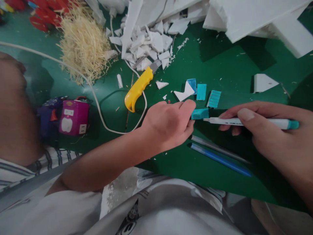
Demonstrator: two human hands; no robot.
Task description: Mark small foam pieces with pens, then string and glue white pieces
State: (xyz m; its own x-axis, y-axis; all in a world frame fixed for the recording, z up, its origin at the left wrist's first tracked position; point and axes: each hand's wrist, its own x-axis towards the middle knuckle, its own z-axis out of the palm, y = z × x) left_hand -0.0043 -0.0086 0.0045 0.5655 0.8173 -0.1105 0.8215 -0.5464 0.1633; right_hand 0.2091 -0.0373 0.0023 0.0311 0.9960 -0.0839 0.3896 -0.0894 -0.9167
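My left hand [168,122] is closed on a small teal-coloured foam piece [201,114], which sticks out past the fingertips. A white marker with a teal end [278,123] is pinched in my right hand [264,124], its tip touching or very close to the foam piece. Just beyond lie a blue piece [192,85], a teal piece [201,92] and a striped teal piece [214,99]. A white foam offcut [185,92] rests against the blue one. Below my hands are a blue pen [220,159] and a grey pen [217,148].
A yellow-handled cutter [139,89] lies beside a white cable [94,91]. Behind are a heap of foam scraps [149,45], large white foam sheets [256,16] and a straw-like bundle [84,44]. A magenta power adapter [74,117] stands left, near another person's arm [19,107].
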